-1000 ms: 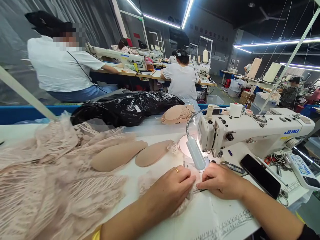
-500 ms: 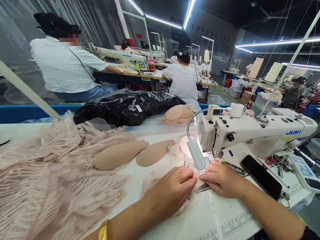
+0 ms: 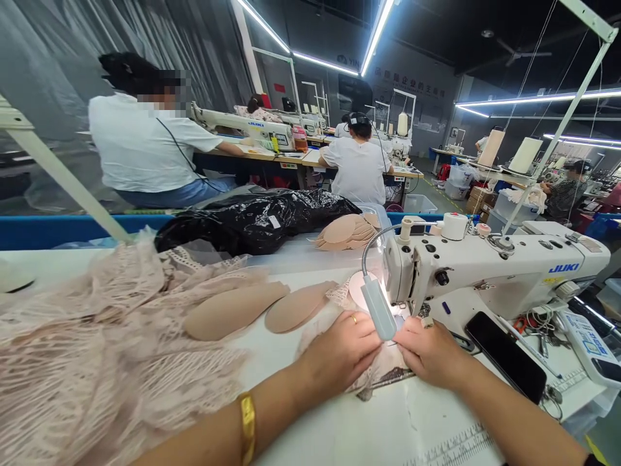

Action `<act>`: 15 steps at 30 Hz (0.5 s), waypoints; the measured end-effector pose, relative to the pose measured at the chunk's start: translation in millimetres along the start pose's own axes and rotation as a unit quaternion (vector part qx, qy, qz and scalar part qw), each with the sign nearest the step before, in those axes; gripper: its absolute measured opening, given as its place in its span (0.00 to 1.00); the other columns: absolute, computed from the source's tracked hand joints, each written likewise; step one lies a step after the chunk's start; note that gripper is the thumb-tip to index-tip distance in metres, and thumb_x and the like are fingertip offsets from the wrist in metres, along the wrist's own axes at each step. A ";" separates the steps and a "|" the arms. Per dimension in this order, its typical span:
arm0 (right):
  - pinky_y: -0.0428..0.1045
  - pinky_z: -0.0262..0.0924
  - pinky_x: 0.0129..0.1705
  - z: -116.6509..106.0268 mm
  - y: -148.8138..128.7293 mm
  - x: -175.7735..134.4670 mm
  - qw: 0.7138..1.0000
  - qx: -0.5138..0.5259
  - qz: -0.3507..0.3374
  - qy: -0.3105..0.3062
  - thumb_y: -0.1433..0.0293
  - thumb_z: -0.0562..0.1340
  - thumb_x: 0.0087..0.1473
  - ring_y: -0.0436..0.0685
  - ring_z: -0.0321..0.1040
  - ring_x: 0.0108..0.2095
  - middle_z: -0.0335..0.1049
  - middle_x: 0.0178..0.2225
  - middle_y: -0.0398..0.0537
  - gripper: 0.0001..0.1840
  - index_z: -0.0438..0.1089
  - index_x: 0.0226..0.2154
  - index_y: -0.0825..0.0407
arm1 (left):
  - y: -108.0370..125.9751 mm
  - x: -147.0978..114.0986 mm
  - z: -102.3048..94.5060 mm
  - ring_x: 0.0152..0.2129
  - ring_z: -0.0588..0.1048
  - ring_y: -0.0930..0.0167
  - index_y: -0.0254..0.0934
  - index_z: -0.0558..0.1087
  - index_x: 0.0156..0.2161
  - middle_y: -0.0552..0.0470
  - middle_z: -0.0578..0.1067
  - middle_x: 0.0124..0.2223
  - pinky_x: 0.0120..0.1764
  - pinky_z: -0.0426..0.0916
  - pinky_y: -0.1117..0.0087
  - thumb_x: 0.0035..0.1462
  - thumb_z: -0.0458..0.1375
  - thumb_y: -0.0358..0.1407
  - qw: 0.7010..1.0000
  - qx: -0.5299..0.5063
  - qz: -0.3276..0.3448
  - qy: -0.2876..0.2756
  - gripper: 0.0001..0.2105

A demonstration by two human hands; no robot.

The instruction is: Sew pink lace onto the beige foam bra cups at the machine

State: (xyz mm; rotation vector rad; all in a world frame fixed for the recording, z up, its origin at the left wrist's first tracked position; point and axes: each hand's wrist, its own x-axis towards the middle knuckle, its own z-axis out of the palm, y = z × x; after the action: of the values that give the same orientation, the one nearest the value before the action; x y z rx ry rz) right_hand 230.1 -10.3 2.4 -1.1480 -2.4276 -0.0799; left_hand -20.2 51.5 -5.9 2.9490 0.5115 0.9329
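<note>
On the white table (image 3: 339,433), the left hand (image 3: 345,343) and right hand (image 3: 429,349) pinch a lace piece (image 3: 376,377) under a lamp (image 3: 379,309) — beside the JUKI sewing machine (image 3: 499,265). Lace fabric (image 3: 92,369) fills the left end; beyond the far edge, co-workers (image 3: 358,169) sit beneath strip lights (image 3: 377,35).

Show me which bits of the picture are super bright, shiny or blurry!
In the head view, white glow beside the gooseneck lamp, against the JUKI sewing machine; in the head view, ceiling tube lights glare, the black plastic bag glints, and the lace fabric at lower left looks smeared.
</note>
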 end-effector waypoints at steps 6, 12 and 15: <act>0.49 0.51 0.34 -0.5 2.8 -0.8 1.000 -0.001 0.000 0.001 0.80 0.61 0.60 0.57 0.59 0.31 0.67 0.32 0.43 0.16 0.75 0.44 0.46 | -7.7 2.9 1.7 0.40 0.77 0.62 0.41 0.78 0.43 0.50 0.83 0.43 0.50 0.67 0.58 0.72 0.52 0.30 0.999 -0.030 -0.018 -0.018 0.11; 0.49 0.53 0.36 -2.3 1.6 -2.1 1.000 0.011 -0.004 -0.005 0.82 0.61 0.58 0.56 0.60 0.31 0.68 0.34 0.43 0.16 0.75 0.43 0.46 | -4.7 6.2 -3.7 0.42 0.77 0.62 0.40 0.79 0.43 0.48 0.83 0.44 0.50 0.68 0.58 0.72 0.51 0.30 0.999 -0.021 -0.029 -0.036 0.13; 0.49 0.55 0.38 -1.8 1.5 -1.9 1.000 0.012 0.003 -0.004 0.81 0.61 0.59 0.56 0.60 0.31 0.67 0.33 0.43 0.16 0.75 0.44 0.47 | -0.2 13.0 -13.9 0.40 0.76 0.62 0.40 0.77 0.41 0.49 0.81 0.40 0.48 0.68 0.59 0.71 0.51 0.29 0.998 -0.001 -0.035 -0.055 0.12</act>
State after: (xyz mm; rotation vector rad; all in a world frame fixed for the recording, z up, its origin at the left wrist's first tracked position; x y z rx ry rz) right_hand 233.0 -11.1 3.0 -1.1457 -2.4251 -0.0442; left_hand -18.0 54.4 12.8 2.9385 0.6047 0.7600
